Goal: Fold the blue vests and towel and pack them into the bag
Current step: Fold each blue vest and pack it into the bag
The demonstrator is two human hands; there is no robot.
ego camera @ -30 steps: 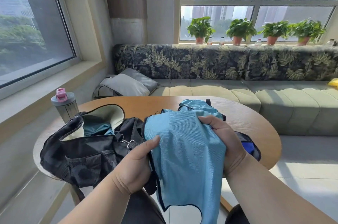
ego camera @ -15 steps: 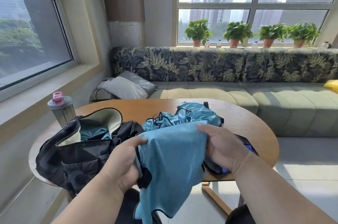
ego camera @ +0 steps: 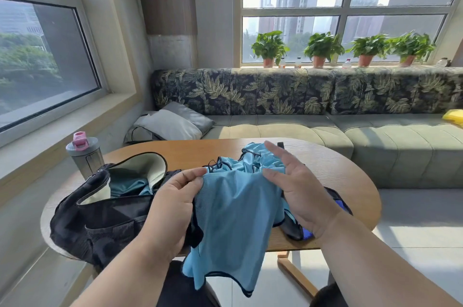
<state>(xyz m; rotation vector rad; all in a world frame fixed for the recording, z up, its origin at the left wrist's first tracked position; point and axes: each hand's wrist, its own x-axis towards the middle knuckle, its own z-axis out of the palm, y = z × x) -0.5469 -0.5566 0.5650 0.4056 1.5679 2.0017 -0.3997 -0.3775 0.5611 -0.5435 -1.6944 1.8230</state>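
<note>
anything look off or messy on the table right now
Nothing is spilled or damaged. The one untidy spot is the heap of blue vests crumpled unfolded on the wooden table behind the hands. The black bag lies open with blue fabric already inside, and the bottle stands upright.

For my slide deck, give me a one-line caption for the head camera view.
Left hand pinches a blue vest over the table beside the open black bag; right hand open.
</note>
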